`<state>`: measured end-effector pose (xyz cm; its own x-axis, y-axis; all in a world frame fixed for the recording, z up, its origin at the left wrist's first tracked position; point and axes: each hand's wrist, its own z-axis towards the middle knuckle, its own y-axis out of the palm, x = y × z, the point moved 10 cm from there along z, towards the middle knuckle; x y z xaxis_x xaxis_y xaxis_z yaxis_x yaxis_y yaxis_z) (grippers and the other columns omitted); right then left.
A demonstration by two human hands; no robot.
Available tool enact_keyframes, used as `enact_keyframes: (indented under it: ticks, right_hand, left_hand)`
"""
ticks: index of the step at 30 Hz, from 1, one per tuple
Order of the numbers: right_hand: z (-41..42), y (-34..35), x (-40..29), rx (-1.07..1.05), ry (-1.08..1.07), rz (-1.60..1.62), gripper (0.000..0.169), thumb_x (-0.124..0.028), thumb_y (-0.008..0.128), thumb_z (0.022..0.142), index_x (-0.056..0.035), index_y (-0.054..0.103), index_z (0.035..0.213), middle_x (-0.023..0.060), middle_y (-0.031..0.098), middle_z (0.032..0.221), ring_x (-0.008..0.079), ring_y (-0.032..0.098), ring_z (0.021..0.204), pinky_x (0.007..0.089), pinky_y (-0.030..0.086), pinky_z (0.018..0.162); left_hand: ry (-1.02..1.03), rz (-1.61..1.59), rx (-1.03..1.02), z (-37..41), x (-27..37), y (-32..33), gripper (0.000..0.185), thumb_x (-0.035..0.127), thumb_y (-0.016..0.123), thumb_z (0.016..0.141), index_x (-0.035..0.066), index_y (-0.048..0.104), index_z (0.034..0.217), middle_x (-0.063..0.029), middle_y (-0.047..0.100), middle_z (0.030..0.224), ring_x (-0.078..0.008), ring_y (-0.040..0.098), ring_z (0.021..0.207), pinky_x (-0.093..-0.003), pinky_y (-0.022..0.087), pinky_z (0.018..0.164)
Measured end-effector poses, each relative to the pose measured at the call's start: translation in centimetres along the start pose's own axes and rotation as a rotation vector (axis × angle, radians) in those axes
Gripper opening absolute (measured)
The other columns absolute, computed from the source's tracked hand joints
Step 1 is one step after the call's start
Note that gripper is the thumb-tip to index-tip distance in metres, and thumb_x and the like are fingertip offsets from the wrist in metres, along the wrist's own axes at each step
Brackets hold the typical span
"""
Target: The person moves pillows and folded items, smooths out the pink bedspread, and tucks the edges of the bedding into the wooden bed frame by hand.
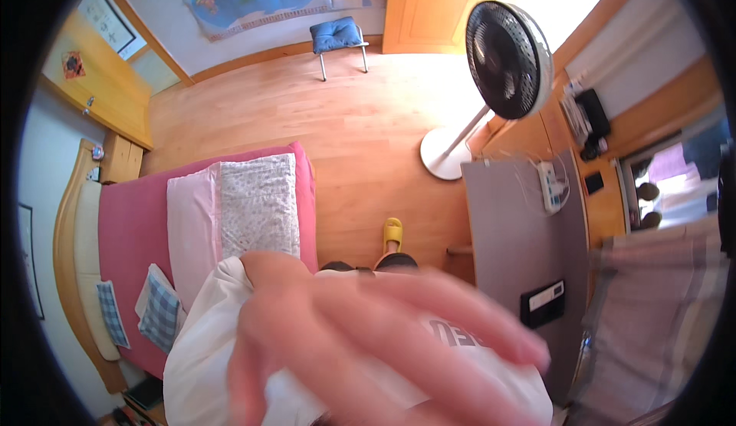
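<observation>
My left hand (351, 322), large and blurred, is raised close before the camera. Its fingers are spread towards the right, and nothing shows in them. Behind it is my white T-shirt (195, 345), which bears some lettering and is partly covered by the hand. My right hand is out of view. Below me appear dark shorts (401, 261) and one foot in a yellow slipper (393, 229) on the wooden floor (351, 190).
Left stands a bed with a pink sheet (132, 213), a folded quilt (259, 207) and checked cushions (161, 311). A grey-topped desk (506, 213) on the right holds a power strip (552, 187). Ahead are a pedestal fan (500, 61) and a chair with a blue cushion (336, 35).
</observation>
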<state>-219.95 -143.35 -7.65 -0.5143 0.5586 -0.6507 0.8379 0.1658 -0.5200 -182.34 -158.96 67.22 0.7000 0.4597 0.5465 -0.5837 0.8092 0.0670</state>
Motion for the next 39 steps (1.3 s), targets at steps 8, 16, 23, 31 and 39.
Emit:
enact_keyframes:
  ticks: [8,16,23,31,39]
  right_hand:
    - [20.9,-3.7,-43.4,-0.142,-0.377,-0.517,0.043,-0.026,0.057,0.083,-0.0027,0.053,0.118,0.0180,0.061,0.108,0.0312,0.058,0.101,0.0375,0.046,0.086]
    - [33.7,6.4,-68.7,-0.308,-0.776,-0.443,0.037,-0.018,0.058,0.084,-0.0033,0.054,0.117,0.0164,0.062,0.108,0.0279,0.060,0.098,0.0367,0.047,0.085]
    - [44.3,17.5,-76.5,-0.439,-0.790,-0.568,0.025,-0.021,0.053,0.085,-0.0029,0.063,0.100,0.0154,0.065,0.096,0.0330,0.061,0.088,0.0403,0.048,0.077]
    - [61.8,27.8,-85.1,-0.551,-0.533,-0.814,0.023,-0.020,0.050,0.085,-0.0033,0.063,0.095,0.0151,0.065,0.093,0.0333,0.061,0.085,0.0410,0.048,0.074]
    - [77.7,43.1,-101.1,-0.653,-0.593,-1.104,0.023,-0.020,0.048,0.085,-0.0037,0.064,0.090,0.0148,0.065,0.091,0.0336,0.061,0.082,0.0417,0.048,0.072]
  left_hand:
    - [0.108,0.181,0.134,5.0,-2.0,-17.3,0.041,0.029,0.045,0.094,-0.002,0.049,0.120,-0.0127,0.059,0.110,-0.0272,0.052,0.108,-0.0397,0.037,0.094]
    - [0.175,0.376,0.307,3.9,0.9,-38.3,0.044,0.032,0.047,0.092,-0.001,0.049,0.120,-0.0124,0.059,0.108,-0.0241,0.054,0.105,-0.0371,0.039,0.090]
    - [0.143,0.477,0.601,-0.9,6.1,-58.9,0.046,0.035,0.049,0.091,-0.001,0.049,0.120,-0.0121,0.058,0.106,-0.0213,0.055,0.103,-0.0348,0.041,0.086]
    - [-0.187,0.523,1.079,-13.8,4.8,-82.1,0.032,0.024,0.046,0.094,0.000,0.054,0.111,-0.0099,0.058,0.099,-0.0188,0.058,0.093,-0.0329,0.045,0.084]
    - [-0.587,0.703,1.706,-40.3,4.2,-99.1,0.028,0.027,0.050,0.090,0.003,0.057,0.104,-0.0098,0.061,0.095,-0.0198,0.058,0.091,-0.0338,0.045,0.081]
